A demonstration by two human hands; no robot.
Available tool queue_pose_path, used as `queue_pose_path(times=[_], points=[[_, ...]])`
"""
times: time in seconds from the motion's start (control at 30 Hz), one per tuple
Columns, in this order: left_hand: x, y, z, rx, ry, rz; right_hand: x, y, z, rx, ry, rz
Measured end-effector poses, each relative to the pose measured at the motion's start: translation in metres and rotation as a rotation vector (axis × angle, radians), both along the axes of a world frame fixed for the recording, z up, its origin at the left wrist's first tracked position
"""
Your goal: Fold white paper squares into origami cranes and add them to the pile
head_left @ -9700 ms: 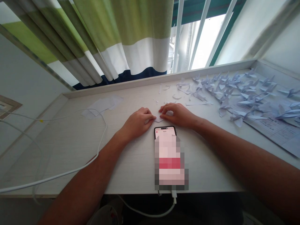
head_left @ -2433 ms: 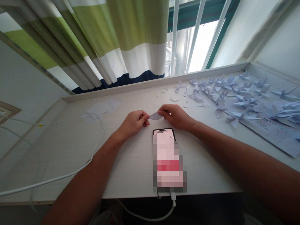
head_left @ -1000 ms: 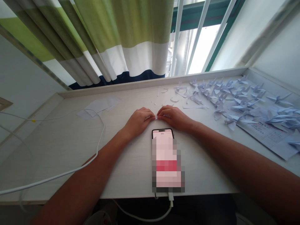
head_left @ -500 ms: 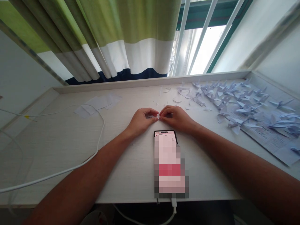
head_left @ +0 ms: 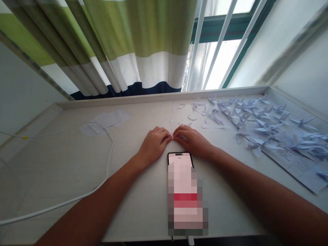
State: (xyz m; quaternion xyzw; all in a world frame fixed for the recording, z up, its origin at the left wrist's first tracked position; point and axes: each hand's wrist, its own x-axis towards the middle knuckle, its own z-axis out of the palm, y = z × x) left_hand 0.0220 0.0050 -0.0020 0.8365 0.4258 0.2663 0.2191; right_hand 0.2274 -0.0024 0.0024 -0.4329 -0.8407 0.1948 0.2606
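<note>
My left hand [head_left: 155, 143] and my right hand [head_left: 192, 140] meet fingertip to fingertip over the desk, each closed in a pinch. Between them a tiny bit of white paper [head_left: 172, 137] shows; the fingers hide most of it, so its folded shape cannot be made out. Just below the hands lies a phone [head_left: 179, 154] with a lit pink screen, largely blurred out. Beyond the fingers are small paper scraps [head_left: 192, 117]. To the right, many folded paper cranes [head_left: 258, 118] crowd together.
Flat paper sheets [head_left: 107, 121] lie at the back left. A white cable [head_left: 110, 153] loops across the left side, passing by my left forearm. Under the cranes is a printed sheet [head_left: 294, 167]. A raised ledge [head_left: 128, 100] edges the back of the desk, below a curtain [head_left: 159, 34] and barred window.
The view has tilted up a little, so everything sits lower. My left fingers have closed more tightly, and less of the paper shows. The hands stay together at the fingertips.
</note>
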Motion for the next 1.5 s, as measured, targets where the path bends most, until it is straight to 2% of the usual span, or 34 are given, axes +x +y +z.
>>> queue_pose_path(times=[0.13, 0.33, 0.5, 0.87, 0.97, 1.07, 1.23, 1.37, 1.5], points=[[0.005, -0.002, -0.001, -0.020, -0.056, 0.056, -0.001, -0.002, 0.003, -0.033, 0.014, -0.019], [0.009, 0.002, -0.002, -0.147, -0.138, 0.158, -0.005, -0.001, 0.005, -0.104, 0.090, -0.124], [0.009, 0.002, 0.000, -0.255, -0.175, 0.305, -0.009, 0.000, 0.007, -0.164, 0.110, -0.183], [0.010, 0.006, 0.004, -0.316, -0.210, 0.266, -0.008, 0.007, 0.007, -0.315, 0.194, -0.297], [0.010, 0.005, 0.006, -0.318, -0.194, 0.260, -0.007, 0.009, 0.006, -0.303, 0.195, -0.299], [0.010, 0.003, 0.007, -0.268, -0.150, 0.258, -0.002, 0.009, 0.007, -0.286, 0.186, -0.230], [0.009, 0.000, 0.003, -0.081, -0.103, 0.188, 0.010, 0.006, 0.013, -0.202, 0.114, 0.010], [0.006, 0.002, -0.001, 0.147, 0.018, 0.140, 0.013, 0.004, 0.016, -0.043, -0.042, 0.050], [0.002, 0.002, 0.002, 0.200, 0.130, 0.022, 0.010, -0.001, 0.020, 0.033, -0.142, 0.090]])
